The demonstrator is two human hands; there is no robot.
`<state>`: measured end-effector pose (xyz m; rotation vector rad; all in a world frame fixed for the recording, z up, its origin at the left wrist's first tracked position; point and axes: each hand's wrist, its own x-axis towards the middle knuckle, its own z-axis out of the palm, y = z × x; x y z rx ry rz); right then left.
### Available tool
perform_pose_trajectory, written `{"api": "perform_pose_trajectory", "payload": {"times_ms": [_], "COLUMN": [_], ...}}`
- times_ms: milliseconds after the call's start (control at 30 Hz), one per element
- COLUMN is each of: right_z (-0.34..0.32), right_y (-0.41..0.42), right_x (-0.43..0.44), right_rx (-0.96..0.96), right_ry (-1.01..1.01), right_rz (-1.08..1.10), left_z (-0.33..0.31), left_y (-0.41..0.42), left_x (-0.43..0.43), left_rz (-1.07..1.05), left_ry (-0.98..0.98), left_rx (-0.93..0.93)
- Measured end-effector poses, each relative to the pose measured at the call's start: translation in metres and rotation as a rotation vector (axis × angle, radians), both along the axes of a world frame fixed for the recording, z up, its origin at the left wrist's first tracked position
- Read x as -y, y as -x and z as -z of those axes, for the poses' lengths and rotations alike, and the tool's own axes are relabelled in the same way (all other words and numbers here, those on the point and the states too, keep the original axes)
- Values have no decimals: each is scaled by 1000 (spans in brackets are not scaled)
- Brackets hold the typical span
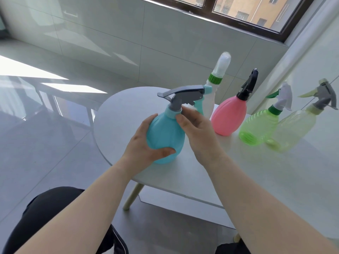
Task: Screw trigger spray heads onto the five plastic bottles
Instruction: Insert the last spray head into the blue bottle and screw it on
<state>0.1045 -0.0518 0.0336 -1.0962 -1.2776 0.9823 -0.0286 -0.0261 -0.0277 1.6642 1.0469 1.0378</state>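
Note:
A turquoise bottle (165, 136) with a grey trigger spray head (183, 95) stands on the white table (229, 173). My left hand (145, 143) grips its round body from the left. My right hand (198, 131) pinches the turquoise collar at its neck. Behind it stands a white bottle (212, 88) with a green ring and clear cap. To the right stand a pink bottle (229, 116) with a black spray head and a clear green bottle (258, 125) with a white and green spray head.
The glossy white wall (311, 70) at the right mirrors the green bottle. The table's rounded edge runs close to my knees. Grey tiled floor lies to the left, and a dark-framed window (238, 13) is above.

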Motion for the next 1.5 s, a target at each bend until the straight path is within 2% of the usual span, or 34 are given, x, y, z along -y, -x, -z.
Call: {"api": "perform_pose_trajectory", "payload": {"times_ms": [100,233,400,533,667,800,933,1067,1133,1233,1400,1500], "right_z": [7,12,16,15,13,6,-3,-7,-6,-6,-10,-10], "right_y": [1,1,2,4,3,-3,-14,-7,3,6,-6,-6], "right_x": [-4,-6,-7,-11,-17,-15,-11,-13,-14,-12,-6,-8], "right_rx": [-90,-134,39,-29,-8,95,92,82,134,240,135,112], "right_ry": [-15,4,92,36,-6,22,18,20,10,58,57,25], "right_rz": [83,44,-16,8,22,-104,-191,-49,39,29,-121,-57], "left_z": [-2,-4,-3,-3,-3,-2,-1,-2,-1,-1,-1,-2], "left_y": [0,2,3,4,5,6,6,6,6,6,6,6], "left_x": [-2,-4,-7,-9,-11,-13,-13,-12,-12,-12,-12,-12], "left_rz": [19,54,92,107,139,164,165,135,132,139,136,135], "left_ry": [19,18,49,49,50,47,42,62,66,60,66,60], "left_rx": [20,26,47,55,41,55,49,47,48,52,45,43]}}
